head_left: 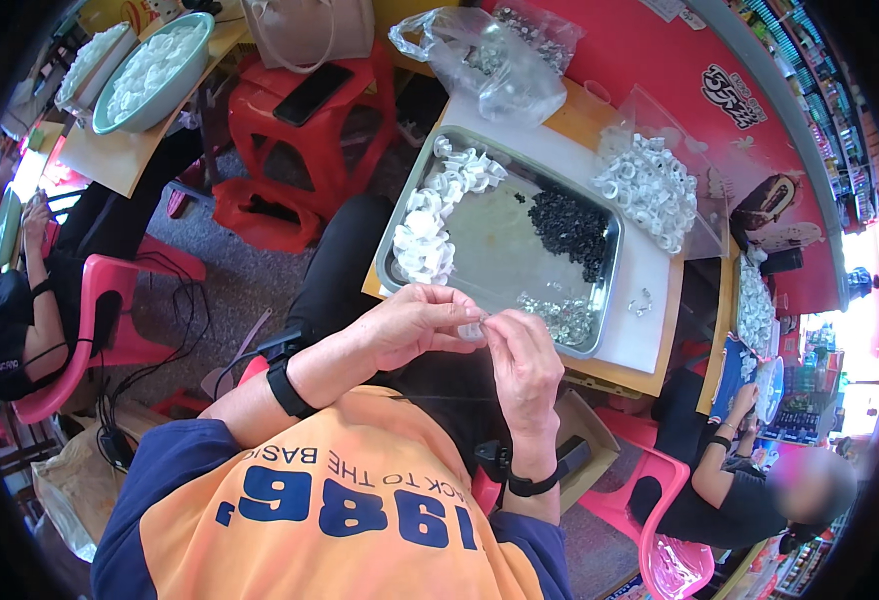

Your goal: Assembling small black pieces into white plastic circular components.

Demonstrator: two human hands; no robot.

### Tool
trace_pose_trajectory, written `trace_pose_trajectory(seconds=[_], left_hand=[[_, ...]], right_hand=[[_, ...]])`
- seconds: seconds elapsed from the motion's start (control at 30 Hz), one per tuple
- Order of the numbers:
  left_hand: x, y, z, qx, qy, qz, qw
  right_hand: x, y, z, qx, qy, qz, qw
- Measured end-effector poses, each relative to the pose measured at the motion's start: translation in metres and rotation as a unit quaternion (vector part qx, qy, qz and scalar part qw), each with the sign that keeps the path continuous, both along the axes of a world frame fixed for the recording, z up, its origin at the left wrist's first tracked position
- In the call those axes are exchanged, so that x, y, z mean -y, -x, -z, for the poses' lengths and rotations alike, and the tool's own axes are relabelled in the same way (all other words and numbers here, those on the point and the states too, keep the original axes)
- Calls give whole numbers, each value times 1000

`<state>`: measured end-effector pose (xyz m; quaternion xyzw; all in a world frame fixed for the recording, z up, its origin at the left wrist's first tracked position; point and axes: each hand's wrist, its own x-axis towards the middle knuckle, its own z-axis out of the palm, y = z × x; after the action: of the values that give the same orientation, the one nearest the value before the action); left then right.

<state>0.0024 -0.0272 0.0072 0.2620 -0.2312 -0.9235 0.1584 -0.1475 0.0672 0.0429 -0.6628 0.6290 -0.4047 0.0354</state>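
Note:
My left hand (415, 325) and my right hand (522, 365) meet fingertip to fingertip at the near edge of a metal tray (490, 245). Pinched in the left fingers is a small whitish plastic part (471, 331). The right thumb and forefinger are closed against its side; whatever tiny piece they grip is too small to name. Inside the tray, white plastic parts (425, 235) lie along the left side. A heap of small black parts (572, 225) sits at the right, and small shiny pieces (565, 318) are spread in the near right corner.
Beyond the tray are a plastic bag of metallic pieces (505, 60) and a clear box of white rings (650, 190). Red stools (305, 130), one bearing a phone (313, 94), stand left. People sit at both sides, near a green basin (155, 75) and pink chairs (660, 490).

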Motion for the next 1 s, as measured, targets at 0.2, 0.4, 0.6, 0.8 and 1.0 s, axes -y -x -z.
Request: trace_pose_trajectory(seconds=[0.2,0.4,0.6,0.8,1.0], left_hand=[[0,-6,11,-7,-26,50,998],[-5,-6,11,-35,-65,-4,997],[-3,-11,-4,-70,-44,1,997],[-5,-12,2,-68,-19,0,997],[-6,-11,-2,-38,26,-2,999]], right_hand=[[-7,-2,7,-18,-4,-20,1000],[-10,2,7,129,-56,26,990],[-14,7,0,170,-78,45,981],[-12,2,-7,46,-54,2,997],[-11,2,-5,-14,-46,-25,999]])
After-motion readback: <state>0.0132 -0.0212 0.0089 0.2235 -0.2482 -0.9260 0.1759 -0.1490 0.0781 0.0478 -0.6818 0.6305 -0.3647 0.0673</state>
